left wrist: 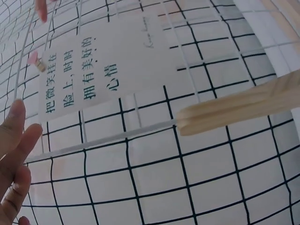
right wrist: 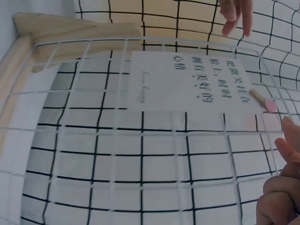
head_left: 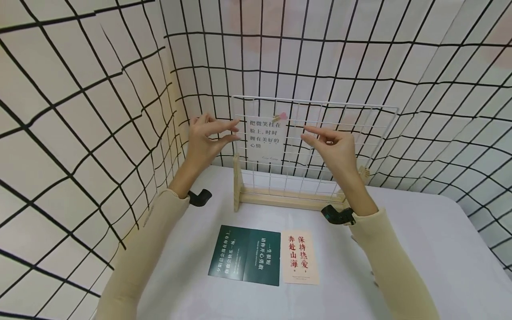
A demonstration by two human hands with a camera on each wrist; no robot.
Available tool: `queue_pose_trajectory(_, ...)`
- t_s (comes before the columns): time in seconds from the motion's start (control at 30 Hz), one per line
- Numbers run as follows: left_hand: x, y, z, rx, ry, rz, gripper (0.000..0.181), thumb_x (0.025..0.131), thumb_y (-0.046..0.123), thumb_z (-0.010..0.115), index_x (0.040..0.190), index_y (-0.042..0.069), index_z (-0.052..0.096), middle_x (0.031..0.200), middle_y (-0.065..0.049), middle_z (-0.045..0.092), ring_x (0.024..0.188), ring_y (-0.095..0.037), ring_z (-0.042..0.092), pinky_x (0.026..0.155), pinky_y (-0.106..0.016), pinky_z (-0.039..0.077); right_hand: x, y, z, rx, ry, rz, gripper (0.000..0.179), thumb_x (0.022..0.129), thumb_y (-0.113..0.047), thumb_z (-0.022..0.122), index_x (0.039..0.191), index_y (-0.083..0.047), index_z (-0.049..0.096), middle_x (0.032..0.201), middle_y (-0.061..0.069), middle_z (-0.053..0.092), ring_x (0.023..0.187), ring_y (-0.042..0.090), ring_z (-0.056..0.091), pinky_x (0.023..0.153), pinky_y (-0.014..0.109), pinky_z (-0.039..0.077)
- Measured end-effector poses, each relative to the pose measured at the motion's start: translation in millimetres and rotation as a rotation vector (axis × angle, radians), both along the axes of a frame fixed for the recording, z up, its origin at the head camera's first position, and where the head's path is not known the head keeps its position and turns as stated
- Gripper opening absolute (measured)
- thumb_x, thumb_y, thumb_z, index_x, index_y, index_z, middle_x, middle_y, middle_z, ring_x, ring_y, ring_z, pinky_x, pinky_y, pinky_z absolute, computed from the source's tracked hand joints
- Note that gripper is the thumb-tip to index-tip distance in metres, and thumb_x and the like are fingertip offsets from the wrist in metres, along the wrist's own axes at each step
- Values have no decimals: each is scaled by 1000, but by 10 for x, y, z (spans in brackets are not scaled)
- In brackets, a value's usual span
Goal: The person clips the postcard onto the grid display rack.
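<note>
A white card (head_left: 265, 152) with dark lettering hangs on a white wire grid rack (head_left: 316, 103), held by a small wooden clip with a pink heart (head_left: 283, 116) at its upper right corner. My left hand (head_left: 204, 138) is raised beside the rack's left edge, thumb and fingers apart with nothing between them. To the right of the card is my right hand (head_left: 334, 144), its thumb and forefinger stretched toward the card with a gap between them and the other fingers bent. In the right wrist view the clip (right wrist: 263, 100) sits on the card (right wrist: 161, 86), close to that hand's fingertips.
The rack stands on a wooden base (head_left: 284, 200) on a white table. In front lie two dark green cards (head_left: 226, 253) (head_left: 262, 258) side by side and a cream card (head_left: 301, 271) with red lettering. Black grid-lined cloth (head_left: 80, 89) surrounds the table's back and left.
</note>
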State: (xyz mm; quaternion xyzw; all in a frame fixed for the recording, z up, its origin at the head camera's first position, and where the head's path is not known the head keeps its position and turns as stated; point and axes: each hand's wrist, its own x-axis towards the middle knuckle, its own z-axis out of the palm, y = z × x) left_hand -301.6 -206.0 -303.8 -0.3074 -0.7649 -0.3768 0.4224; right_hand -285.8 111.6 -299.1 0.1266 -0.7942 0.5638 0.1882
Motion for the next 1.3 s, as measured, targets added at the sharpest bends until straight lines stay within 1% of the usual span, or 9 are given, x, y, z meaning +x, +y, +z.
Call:
queue_pose_trajectory(0.13,75,54,-159,-20,-31,-22,34,74,6,89,108,5,81,92,-11,81,79,-24,48,102,-53,30,103,211,-210,18,-53,-37,38,89,-38,83,121,-17,79,66,-9,46,55,9,29,47,26,24)
queue_pose_trajectory(0.27,114,130,-399,-71,-64,-49,34,74,7,89,107,6,82,89,-7,81,78,-22,45,88,-39,21,192,449,-466,31,-134,-79,41,89,-42,81,121,-18,78,66,-11,47,52,6,29,44,25,25)
queue_pose_trajectory(0.43,167,318,-735,-98,-122,-99,34,72,8,91,105,7,82,87,-5,81,76,-21,46,85,-43,27,320,789,-814,25,-219,-119,45,91,-40,80,125,-11,76,73,-10,49,54,4,31,41,24,26)
queue_pose_trajectory(0.53,198,498,-968,-142,-151,-104,32,72,12,91,102,9,83,87,-4,81,80,-21,53,111,-55,32,413,1020,-1039,40,-261,-167,47,91,-40,80,125,-8,75,74,-12,49,55,4,31,41,25,25)
queue_pose_trajectory(0.67,247,756,-1301,-228,-207,-124,32,71,18,92,101,12,84,88,-2,80,84,-20,60,106,-47,37,560,1316,-1375,93,-329,-223,48,91,-43,79,125,-10,75,71,-14,47,57,4,30,42,27,24)
queue_pose_trajectory(0.77,307,908,-1515,-298,-322,-169,34,71,21,92,104,14,84,91,-2,77,82,-18,58,81,-37,30,720,1524,-1605,117,-406,-242,51,90,-47,79,126,-11,75,70,-15,48,54,3,28,42,28,25)
queue_pose_trajectory(0.93,394,1053,-1788,-410,-607,-242,38,72,23,93,107,15,83,100,-1,70,88,-15,54,86,-36,33,978,1860,-1906,155,-506,-290,58,88,-55,78,126,-12,75,74,-15,49,60,5,33,46,30,30)
queue_pose_trajectory(1.03,429,1106,-1910,-464,-724,-274,40,71,22,95,108,15,83,104,-2,69,90,-16,54,94,-42,37,1081,2016,-2034,181,-533,-318,58,87,-55,78,126,-12,76,72,-14,49,69,6,38,53,31,33)
queue_pose_trajectory(1.3,469,1196,-2101,-536,-819,-256,41,67,29,98,103,17,83,96,2,69,83,-13,52,85,-35,31,1133,2163,-2201,265,-577,-266,56,87,-55,79,122,-12,78,68,-14,49,74,5,43,62,27,36)
